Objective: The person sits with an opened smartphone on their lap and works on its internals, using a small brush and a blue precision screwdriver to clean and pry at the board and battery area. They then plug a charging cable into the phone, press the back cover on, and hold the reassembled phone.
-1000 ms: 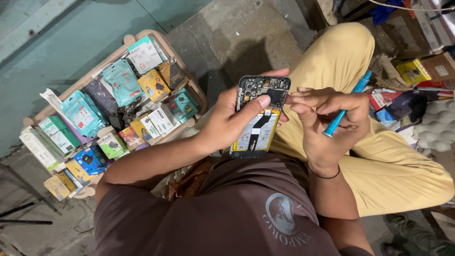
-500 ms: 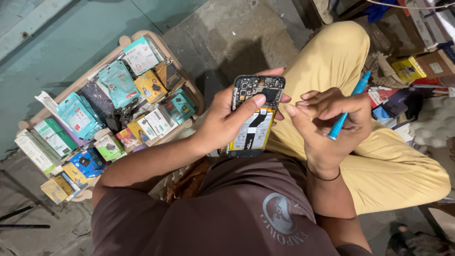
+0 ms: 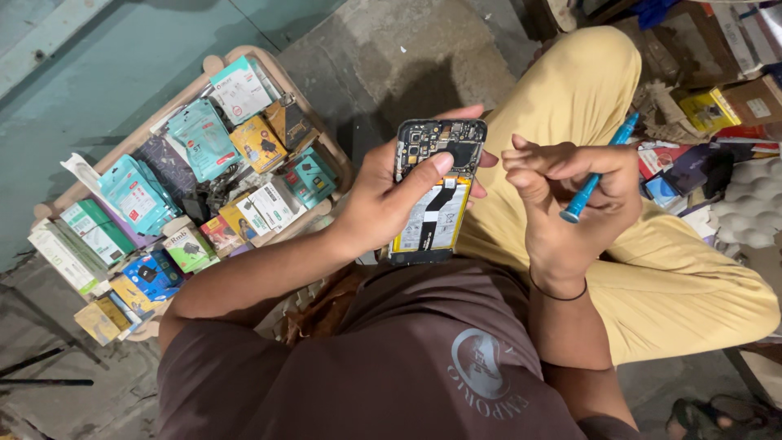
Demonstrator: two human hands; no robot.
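Observation:
My left hand (image 3: 383, 200) grips an opened smartphone (image 3: 436, 191) with its back cover off, showing the circuit board at the top and the yellow-edged battery below; my thumb lies across its upper middle. My right hand (image 3: 574, 200) is curled around a blue screwdriver (image 3: 599, 171), whose tip points down and left, a short way to the right of the phone and apart from it. Both hands hover above my lap, over yellow trousers (image 3: 652, 244) and a brown shirt.
A wooden tray (image 3: 322, 134) on the left holds several small packaged phone accessories in teal, yellow and white. Boxes and packets (image 3: 709, 110) are piled at the upper right beside a white egg-carton-like sheet (image 3: 749, 204). Grey concrete floor lies beyond.
My right hand has pulled back from the phone's top edge to the right, turning the screwdriver tip downward. The phone stays in my left hand, slightly more upright.

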